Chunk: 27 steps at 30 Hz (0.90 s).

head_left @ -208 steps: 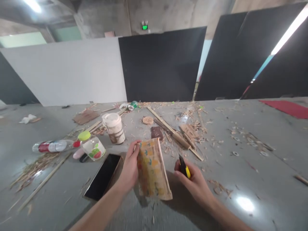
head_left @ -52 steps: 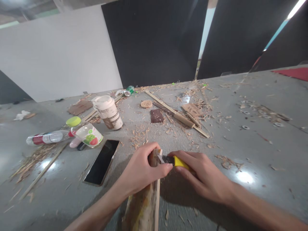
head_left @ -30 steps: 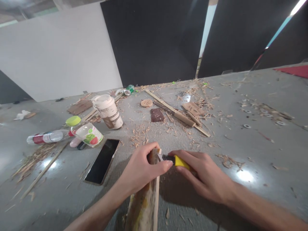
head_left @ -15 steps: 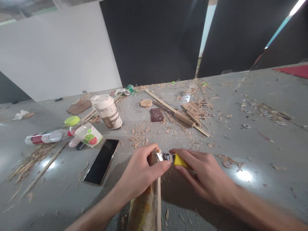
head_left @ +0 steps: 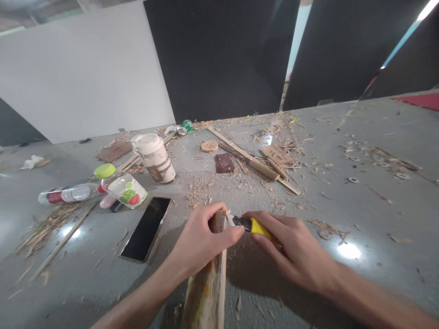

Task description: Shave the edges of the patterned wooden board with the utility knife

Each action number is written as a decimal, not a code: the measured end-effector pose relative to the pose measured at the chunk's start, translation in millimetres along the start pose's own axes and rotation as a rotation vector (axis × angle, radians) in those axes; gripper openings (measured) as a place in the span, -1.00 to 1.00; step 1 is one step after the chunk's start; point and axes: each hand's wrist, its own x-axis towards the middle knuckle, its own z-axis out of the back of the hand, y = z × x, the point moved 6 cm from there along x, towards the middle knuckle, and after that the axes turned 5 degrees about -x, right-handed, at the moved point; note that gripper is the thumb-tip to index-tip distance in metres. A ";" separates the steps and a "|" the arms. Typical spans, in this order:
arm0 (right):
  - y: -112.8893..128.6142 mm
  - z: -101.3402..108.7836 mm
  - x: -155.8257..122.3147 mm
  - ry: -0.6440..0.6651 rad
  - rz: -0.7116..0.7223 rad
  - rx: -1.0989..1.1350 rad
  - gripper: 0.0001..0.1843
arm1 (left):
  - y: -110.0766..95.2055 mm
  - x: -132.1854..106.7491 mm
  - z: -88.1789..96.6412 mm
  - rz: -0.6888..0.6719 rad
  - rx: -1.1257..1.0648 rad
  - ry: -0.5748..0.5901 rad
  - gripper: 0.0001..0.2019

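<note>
My left hand (head_left: 200,240) is closed round the far end of a curved bamboo piece (head_left: 206,292) with a painted, yellowish outer face. The piece stands on edge and runs from my hand toward me. My right hand (head_left: 291,249) grips a yellow utility knife (head_left: 252,225). Its blade tip touches the top end of the bamboo, right beside my left thumb. Both hands rest low over the grey table (head_left: 343,210).
A black phone (head_left: 147,228) lies left of my hands. Beyond it stand a green-lidded jar (head_left: 125,189), a lying plastic bottle (head_left: 68,194) and a paper cup (head_left: 155,157). Bamboo strips, a knife (head_left: 252,164), wood chips and shavings litter the far middle.
Earlier the bamboo lay flat under my left hand with the knife held apart. It is now turned on edge with the blade at its end; over the last second the hands barely shift.
</note>
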 end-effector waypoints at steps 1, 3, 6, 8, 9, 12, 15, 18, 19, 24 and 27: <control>0.9 -0.9 -0.1 0.020 0.022 0.023 -0.72 | -0.6 0.1 -0.4 -0.005 -0.015 0.016 -0.65; 1.8 -2.0 -0.7 0.044 0.055 0.055 -0.71 | -2.0 0.0 -1.1 -0.017 -0.045 0.048 -0.69; 1.0 -2.4 -1.9 0.051 0.068 0.059 -0.70 | -1.5 0.2 -2.7 -0.009 -0.079 0.095 -0.71; 0.8 -2.3 -2.2 0.050 0.064 0.043 -0.71 | -0.4 1.1 -3.5 -0.001 -0.097 0.116 -0.71; 1.1 -2.2 -2.1 0.048 0.064 0.037 -0.71 | -0.1 1.7 -3.9 -0.001 -0.111 0.128 -0.71; 3.5 -1.4 -1.7 0.031 0.067 0.025 -0.72 | 0.2 2.9 -6.0 0.005 -0.190 0.185 -0.71; 4.7 -1.9 -1.9 0.024 0.052 0.003 -0.76 | -0.1 3.4 -7.2 0.012 -0.250 0.237 -0.71; 3.0 -3.9 -2.6 0.037 0.011 -0.038 -0.76 | 1.0 4.0 -6.4 0.019 -0.242 0.242 -0.74; 2.3 -4.5 -2.9 0.042 0.000 -0.047 -0.76 | 1.8 4.1 -6.2 0.024 -0.234 0.241 -0.75; 0.8 -5.5 -3.9 0.042 -0.024 -0.062 -0.73 | 4.6 4.1 -6.7 0.067 -0.213 0.241 -0.76; 0.4 -5.8 -3.7 0.044 -0.031 -0.067 -0.73 | 4.6 4.3 -6.3 0.085 -0.177 0.237 -0.75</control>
